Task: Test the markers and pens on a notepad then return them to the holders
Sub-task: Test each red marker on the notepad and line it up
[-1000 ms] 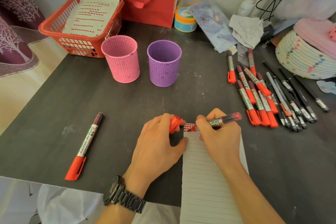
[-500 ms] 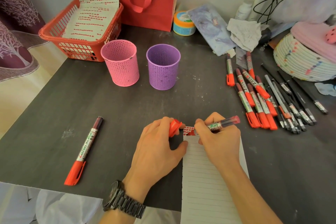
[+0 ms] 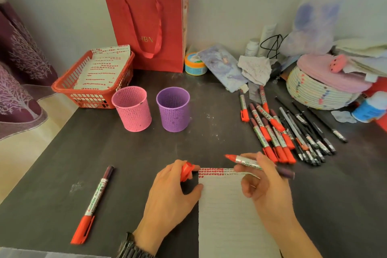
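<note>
The grip of your right hand (image 3: 270, 190) pinches the uncapped marker (image 3: 251, 163), its tip pointing to ten o'clock just past the notepad (image 3: 226, 216). The grip of your left hand (image 3: 171, 190) holds the red cap (image 3: 186, 170) at the pad's top corner. Line tip and cap up and press straight; the holders (image 3: 173, 109) wait at eleven o'clock.

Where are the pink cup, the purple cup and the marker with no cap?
pink cup (image 3: 134, 112), head view, middle of its front wall.
purple cup (image 3: 173, 112), head view, middle of its front wall.
uncapped marker (image 3: 244, 160), head view, its silver barrel.
</note>
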Action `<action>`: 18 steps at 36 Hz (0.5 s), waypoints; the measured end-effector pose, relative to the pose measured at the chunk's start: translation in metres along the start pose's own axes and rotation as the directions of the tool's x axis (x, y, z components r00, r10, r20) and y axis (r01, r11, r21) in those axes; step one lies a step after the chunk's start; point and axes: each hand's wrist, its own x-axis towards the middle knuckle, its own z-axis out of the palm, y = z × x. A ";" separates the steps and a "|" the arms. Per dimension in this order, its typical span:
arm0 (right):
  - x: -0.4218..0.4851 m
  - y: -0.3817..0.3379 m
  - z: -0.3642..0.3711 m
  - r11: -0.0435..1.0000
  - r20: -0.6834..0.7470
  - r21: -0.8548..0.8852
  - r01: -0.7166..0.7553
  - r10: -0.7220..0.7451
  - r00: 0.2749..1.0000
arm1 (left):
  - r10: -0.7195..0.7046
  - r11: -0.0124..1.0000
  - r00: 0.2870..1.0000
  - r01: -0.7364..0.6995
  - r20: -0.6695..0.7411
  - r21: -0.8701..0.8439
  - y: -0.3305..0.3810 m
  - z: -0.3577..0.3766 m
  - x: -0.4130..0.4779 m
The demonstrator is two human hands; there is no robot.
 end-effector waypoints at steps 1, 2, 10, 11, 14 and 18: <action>-0.004 -0.004 -0.006 0.997 0.020 0.058 -0.053 0.052 0.998 | -0.007 1.000 1.000 0.007 -0.002 -0.011 0.002 -0.002 -0.001; -0.009 -0.007 -0.011 0.991 0.039 0.093 -0.099 0.096 0.995 | -0.003 0.999 1.000 0.002 -0.012 -0.040 0.002 -0.003 -0.001; -0.036 -0.028 -0.047 0.979 0.006 0.151 -0.137 0.138 0.990 | 0.022 0.941 0.996 -0.048 -0.081 -0.336 0.027 -0.015 -0.016; -0.038 -0.029 -0.049 0.979 -0.014 0.150 -0.135 0.139 0.990 | 0.021 0.932 0.999 -0.037 -0.049 -0.361 0.032 -0.015 -0.018; -0.042 -0.032 -0.054 0.985 -0.090 0.119 -0.121 0.132 0.987 | 0.091 0.919 0.996 -0.080 0.009 -0.385 0.046 -0.015 -0.025; -0.048 -0.038 -0.057 0.992 -0.124 0.072 -0.106 0.115 0.986 | 0.152 0.931 0.983 -0.107 0.105 -0.348 0.063 -0.014 -0.030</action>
